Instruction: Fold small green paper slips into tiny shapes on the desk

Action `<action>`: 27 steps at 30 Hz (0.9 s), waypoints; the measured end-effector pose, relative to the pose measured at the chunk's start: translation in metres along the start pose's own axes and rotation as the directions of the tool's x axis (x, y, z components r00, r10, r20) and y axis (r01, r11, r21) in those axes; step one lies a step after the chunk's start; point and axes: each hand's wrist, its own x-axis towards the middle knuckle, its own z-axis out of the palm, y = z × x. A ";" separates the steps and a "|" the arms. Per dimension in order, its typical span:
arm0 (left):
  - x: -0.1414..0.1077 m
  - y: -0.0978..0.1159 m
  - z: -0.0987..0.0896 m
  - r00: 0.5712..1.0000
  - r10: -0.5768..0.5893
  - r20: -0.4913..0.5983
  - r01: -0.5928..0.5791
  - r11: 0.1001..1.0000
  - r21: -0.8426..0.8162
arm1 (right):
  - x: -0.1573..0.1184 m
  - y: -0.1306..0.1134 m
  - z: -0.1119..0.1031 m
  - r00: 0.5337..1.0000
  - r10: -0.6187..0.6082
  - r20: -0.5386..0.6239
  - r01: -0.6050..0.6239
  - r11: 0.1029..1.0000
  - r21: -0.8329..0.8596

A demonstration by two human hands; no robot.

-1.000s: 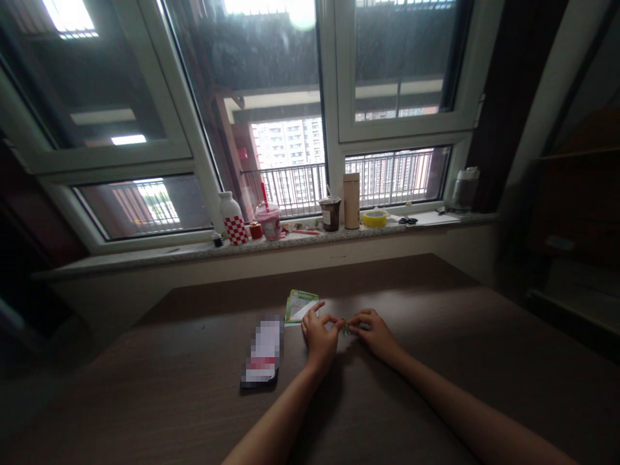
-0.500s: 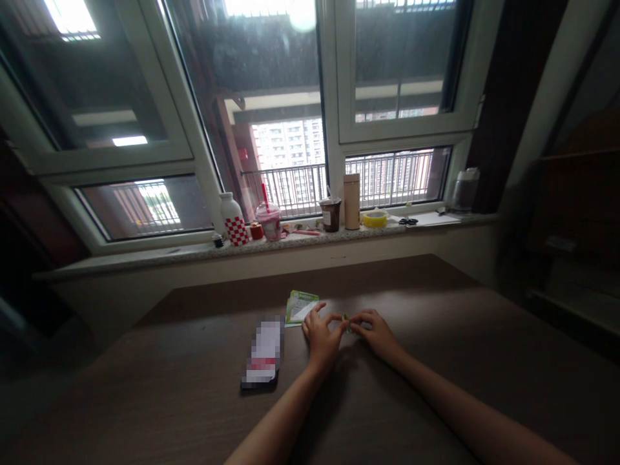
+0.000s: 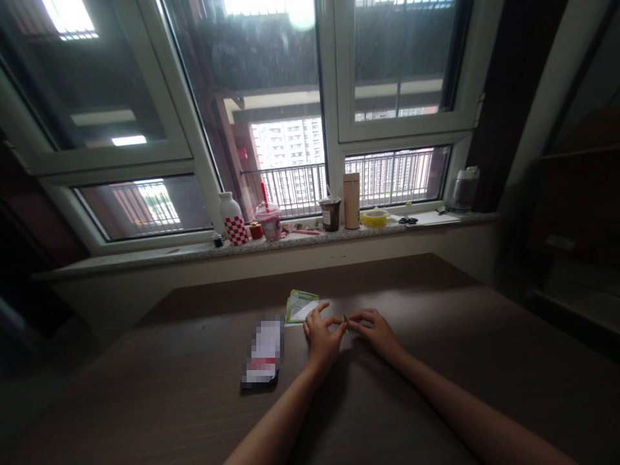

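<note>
Just above the brown table point(image 3: 194, 413), a small greenish piece point(image 3: 345, 319) is pinched between the fingertips of both hands; it is too small to tell its kind. My left hand point(image 3: 323, 334) grips it from the left with thumb and index finger, its other fingers raised. From the right, my right hand point(image 3: 375, 330) holds it with thumb and forefinger, the remaining fingers curled. Beyond my left hand lie green and white paper packets point(image 3: 301, 306), partly covered by that hand. A phone-shaped object point(image 3: 263, 354), its face blurred out, lies to the left.
On the windowsill behind the table stand a red-checked white bottle point(image 3: 234, 221), a pink drink cup point(image 3: 268, 221), a dark cup point(image 3: 330, 214) and a beige flask point(image 3: 351, 201). Further right are yellow tape point(image 3: 374, 219), black scissors point(image 3: 408, 221) and a clear jar point(image 3: 466, 189).
Both hands stay almost in place, still pinching the small greenish piece. The piece appears slightly turned between the fingertips, and the left hand has shifted a touch to the right.
</note>
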 end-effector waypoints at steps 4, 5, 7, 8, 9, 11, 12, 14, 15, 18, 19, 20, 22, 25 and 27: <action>0.000 0.002 0.000 1.000 0.025 0.012 -0.025 1.000 0.001 | 0.001 -0.001 -0.001 1.000 0.002 0.012 -0.002 0.999 -0.041; -0.001 0.003 -0.001 0.999 0.029 0.017 -0.030 1.000 0.002 | 0.001 -0.001 -0.001 1.000 0.002 0.010 -0.002 0.999 -0.049; -0.001 0.005 -0.001 0.999 0.040 0.027 -0.040 0.999 0.006 | 0.001 -0.002 0.000 1.000 0.001 0.000 -0.001 0.999 -0.053; -0.001 0.005 -0.001 0.999 0.045 0.030 -0.045 0.999 0.008 | 0.001 -0.002 0.000 1.000 0.000 -0.007 0.000 0.999 -0.049; -0.001 0.006 -0.001 0.998 0.047 0.033 -0.047 0.999 0.010 | 0.000 -0.003 0.000 1.000 -0.001 -0.015 0.000 0.999 -0.044; -0.001 0.005 -0.001 0.999 0.034 0.037 -0.035 0.999 0.018 | -0.001 -0.004 0.001 0.999 0.002 -0.036 -0.004 0.999 -0.035; -0.001 0.005 -0.001 0.999 0.021 0.040 -0.022 0.999 0.024 | -0.001 -0.005 0.002 0.999 0.007 -0.050 -0.008 0.999 -0.031; -0.001 0.003 0.000 0.998 -0.002 0.057 0.000 0.999 0.035 | 0.000 -0.006 0.001 0.997 0.016 -0.079 -0.017 1.000 -0.021; -0.001 0.003 0.000 0.997 -0.008 0.071 0.006 0.999 0.040 | 0.000 -0.006 0.001 0.996 0.018 -0.087 -0.019 1.000 -0.016; -0.001 0.002 0.000 0.993 -0.010 0.113 0.004 0.999 0.050 | 0.001 -0.007 -0.001 0.995 0.026 -0.097 -0.026 1.000 0.009; -0.001 0.003 -0.001 0.993 -0.013 0.120 0.006 0.999 0.052 | 0.001 -0.008 -0.001 0.995 0.034 -0.096 -0.032 0.999 0.021; -0.001 0.003 -0.001 0.992 -0.016 0.122 0.010 0.999 0.054 | 0.001 -0.008 -0.001 0.995 0.045 -0.093 -0.041 0.998 0.036; -0.001 0.005 -0.002 0.992 -0.021 0.124 0.014 0.998 0.055 | 0.001 -0.009 -0.002 0.994 0.063 -0.086 -0.057 0.996 0.068; -0.001 0.006 -0.004 0.991 -0.020 0.135 0.013 0.999 0.053 | 0.000 -0.012 -0.002 0.994 0.069 -0.081 -0.062 0.994 0.088; -0.002 0.007 -0.004 0.990 -0.013 0.141 0.006 0.999 0.048 | -0.001 -0.014 -0.003 0.995 0.059 -0.082 -0.054 0.996 0.067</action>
